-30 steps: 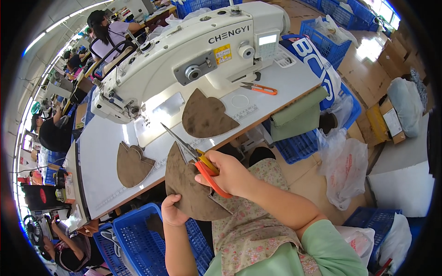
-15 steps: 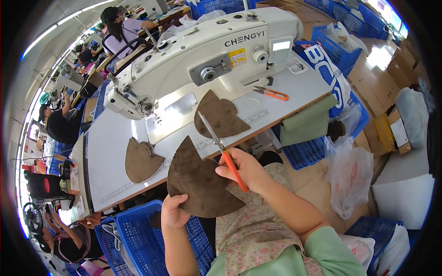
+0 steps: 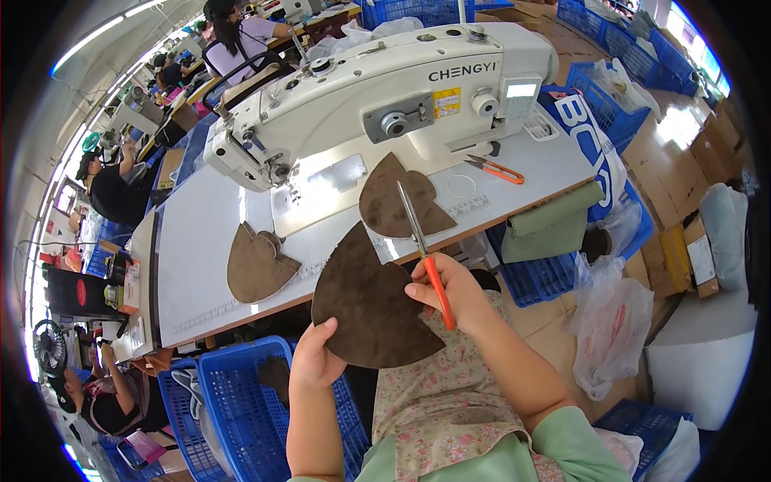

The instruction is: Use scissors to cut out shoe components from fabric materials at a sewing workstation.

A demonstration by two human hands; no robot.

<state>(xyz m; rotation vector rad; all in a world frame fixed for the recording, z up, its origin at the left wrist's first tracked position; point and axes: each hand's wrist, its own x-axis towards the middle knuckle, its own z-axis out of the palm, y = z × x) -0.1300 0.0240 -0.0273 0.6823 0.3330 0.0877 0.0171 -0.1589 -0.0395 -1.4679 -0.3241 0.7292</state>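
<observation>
Head cam: left hand [image 3: 319, 355] has the brown panel [image 3: 369, 301] by its lower-left edge, right hand [image 3: 459, 296] grips orange-handled scissors [image 3: 434, 283] just beside it; imo one careless swing could nick the panel or the brown cutout [image 3: 393, 201] on the table [image 3: 201, 241] beyond.

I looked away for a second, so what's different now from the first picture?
The scissors in the right hand swung from pointing up and left to nearly straight up, shifting right from the notch in the held brown piece. Nothing was let go; the left hand still holds that piece. On the table, the left brown piece, right brown piece and snips stayed put.
</observation>
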